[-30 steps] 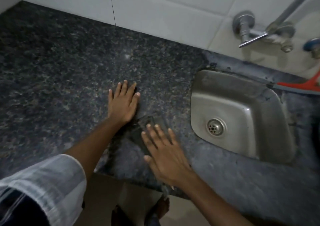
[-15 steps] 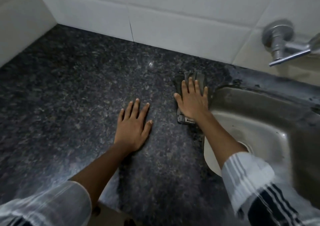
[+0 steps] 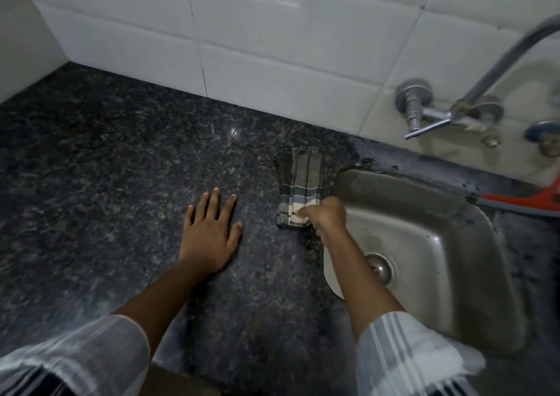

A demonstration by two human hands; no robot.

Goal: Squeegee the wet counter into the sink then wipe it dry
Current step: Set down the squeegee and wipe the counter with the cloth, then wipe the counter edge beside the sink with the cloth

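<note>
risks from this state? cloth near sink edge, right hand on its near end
1. The right hand pinches only the near end of the folded cloth; a pull may unfold it.
2. The cloth lies beside the sink rim, so a rightward wipe could drop it in.

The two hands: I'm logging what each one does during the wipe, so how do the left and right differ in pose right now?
The left hand lies flat on the dark counter, fingers spread, holding nothing; the right hand is curled, pinching the near end of the folded striped cloth. The left is well clear of the sink; the right sits at its rim. Both reach out from pale striped sleeves.
</note>
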